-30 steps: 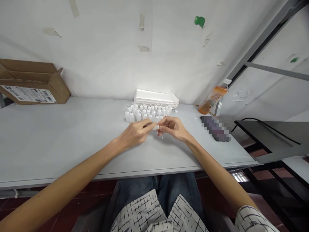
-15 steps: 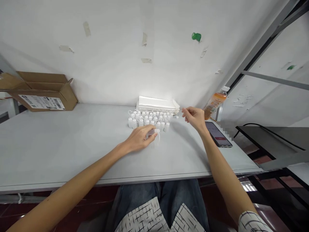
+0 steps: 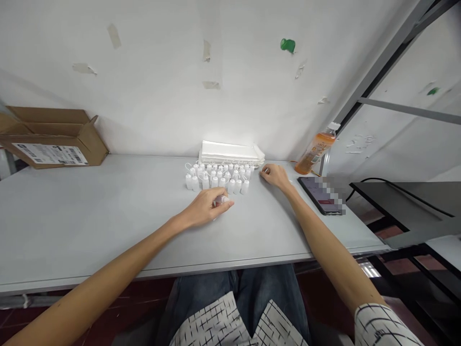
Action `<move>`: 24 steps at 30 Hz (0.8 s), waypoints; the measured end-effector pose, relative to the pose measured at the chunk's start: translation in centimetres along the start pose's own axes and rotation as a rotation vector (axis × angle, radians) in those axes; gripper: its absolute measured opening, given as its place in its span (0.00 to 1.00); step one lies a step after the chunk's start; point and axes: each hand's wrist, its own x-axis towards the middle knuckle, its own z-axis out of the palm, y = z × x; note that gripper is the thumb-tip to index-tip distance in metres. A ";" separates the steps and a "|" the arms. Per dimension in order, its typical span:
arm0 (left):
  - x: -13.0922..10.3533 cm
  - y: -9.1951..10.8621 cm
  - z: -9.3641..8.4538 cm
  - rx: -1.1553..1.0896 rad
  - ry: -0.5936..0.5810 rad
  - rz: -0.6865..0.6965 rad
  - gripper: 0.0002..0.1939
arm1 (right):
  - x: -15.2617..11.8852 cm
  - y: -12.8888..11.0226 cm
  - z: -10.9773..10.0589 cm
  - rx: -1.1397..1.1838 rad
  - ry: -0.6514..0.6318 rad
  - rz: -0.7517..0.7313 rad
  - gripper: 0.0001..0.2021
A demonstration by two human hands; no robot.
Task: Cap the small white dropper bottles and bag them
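Observation:
My left hand [image 3: 207,206] is closed around a small whitish bottle [image 3: 221,198], its cap end showing between thumb and fingers. Just behind it stand several small white bottles [image 3: 215,181] in rows, some with thin white loops. Behind the rows lies a stack of flat white pieces [image 3: 230,151]. My right hand [image 3: 274,175] rests on the table to the right of the bottles and the stack, its fingers curled together. Whatever its fingertips may hold is too small to make out.
An open cardboard box [image 3: 54,139] sits at the back left. At the right are an orange drink bottle [image 3: 315,151], leaning by the wall, and a phone [image 3: 319,194] lying on the grey table [image 3: 108,216]. A dark shelf [image 3: 410,199] stands beyond the table's right end.
My right hand has moved down and slightly left onto the table. My left hand still holds the small bottle, now turned differently, with its loop out of sight. The view has shifted slightly.

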 end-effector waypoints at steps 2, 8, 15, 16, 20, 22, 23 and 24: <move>0.0 0.0 0.0 -0.001 0.001 -0.028 0.16 | -0.1 0.3 -0.3 0.048 -0.034 0.013 0.06; 0.2 -0.3 -0.5 -0.059 -0.029 -0.149 0.18 | -1.7 -0.8 -2.6 0.637 -0.016 0.021 0.07; 0.5 -0.6 0.0 0.142 0.057 -0.127 0.21 | -5.8 -7.0 -5.4 0.920 -0.123 -0.293 0.13; 0.6 -0.6 0.0 0.163 0.076 -0.123 0.21 | -6.4 -7.8 -5.3 0.935 -0.187 -0.317 0.13; 0.7 -0.8 0.2 0.165 0.066 -0.122 0.19 | -8.2 -9.6 -3.9 0.934 -0.348 -0.398 0.13; 0.6 -0.9 0.3 0.156 0.047 -0.117 0.17 | -8.5 -10.0 -3.1 0.928 -0.360 -0.424 0.12; 0.6 -0.9 0.3 0.152 0.036 -0.119 0.17 | -8.6 -10.1 -2.7 0.928 -0.355 -0.434 0.11; 0.5 -0.9 0.3 0.147 0.023 -0.124 0.16 | -8.7 -10.1 -2.4 0.929 -0.346 -0.446 0.11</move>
